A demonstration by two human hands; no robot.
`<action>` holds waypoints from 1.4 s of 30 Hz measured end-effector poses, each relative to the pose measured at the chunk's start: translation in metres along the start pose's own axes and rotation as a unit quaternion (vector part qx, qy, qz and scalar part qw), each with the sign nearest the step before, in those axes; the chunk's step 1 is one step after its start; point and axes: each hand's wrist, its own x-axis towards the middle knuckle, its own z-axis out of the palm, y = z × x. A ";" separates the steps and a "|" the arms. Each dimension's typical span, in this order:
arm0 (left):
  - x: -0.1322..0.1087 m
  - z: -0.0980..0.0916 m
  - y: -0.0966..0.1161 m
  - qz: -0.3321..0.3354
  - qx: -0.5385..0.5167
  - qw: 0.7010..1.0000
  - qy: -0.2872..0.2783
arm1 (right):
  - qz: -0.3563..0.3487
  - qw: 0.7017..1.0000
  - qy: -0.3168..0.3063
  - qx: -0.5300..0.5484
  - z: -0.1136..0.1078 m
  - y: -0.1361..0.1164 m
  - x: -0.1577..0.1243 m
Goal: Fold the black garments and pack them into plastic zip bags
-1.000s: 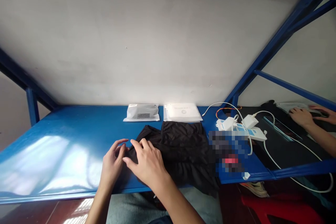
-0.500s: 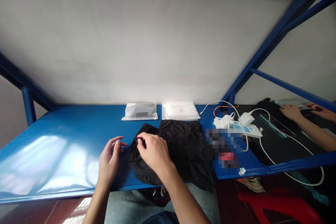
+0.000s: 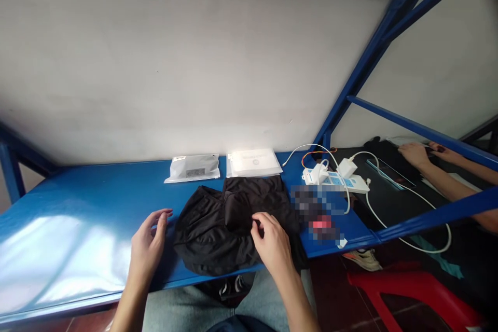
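A black garment (image 3: 210,238) of thin, wrinkled fabric lies spread on the blue table in front of me, its near part reaching the front edge. A small raised fold (image 3: 236,210) stands up near its middle. My right hand (image 3: 272,244) is over the garment's right half, thumb and index finger pinched on the fabric beside that fold. To the left of the garment, my left hand (image 3: 148,241) rests apart from it, fingers loosely stretched and holding nothing.
Two flat plastic packets, one grey (image 3: 194,167) and one white (image 3: 254,162), lie by the wall. A white power strip (image 3: 338,180) with chargers and cables stands right. A red stool (image 3: 412,290) is below. Another person's hands (image 3: 416,155) show at the neighbouring table.
My right hand has moved right across the garment, drawing fabric into a raised fold. The garment's left part now lies more spread out. My left hand stays beside it. The view has shifted right.
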 end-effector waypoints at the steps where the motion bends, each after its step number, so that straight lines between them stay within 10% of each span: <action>1: -0.003 0.000 0.006 0.011 0.014 1.000 0.016 | -0.011 1.000 -0.004 0.006 -0.001 0.002 -0.001; 4: -0.014 0.007 0.035 0.030 0.015 0.999 0.014 | -0.028 0.999 -0.003 0.018 -0.016 -0.007 0.004; 8: -0.025 0.029 0.073 0.075 -0.030 0.989 -0.126 | -0.091 0.992 0.047 0.072 -0.032 -0.052 0.025; 14: -0.029 0.042 0.069 0.087 -0.037 0.979 -0.180 | -0.127 0.987 -0.096 0.037 0.021 -0.085 0.041; 20: -0.029 0.042 0.044 -0.008 -0.162 0.983 -0.086 | -0.118 0.987 -0.107 -0.023 0.055 -0.059 0.016; 34: -0.030 0.042 0.042 -0.020 -0.177 0.982 -0.069 | -0.155 0.981 -0.116 0.028 0.044 -0.108 0.011; 42: -0.031 0.038 0.048 -0.082 -0.315 0.945 -0.024 | -0.070 0.984 -0.153 0.055 0.058 -0.092 0.014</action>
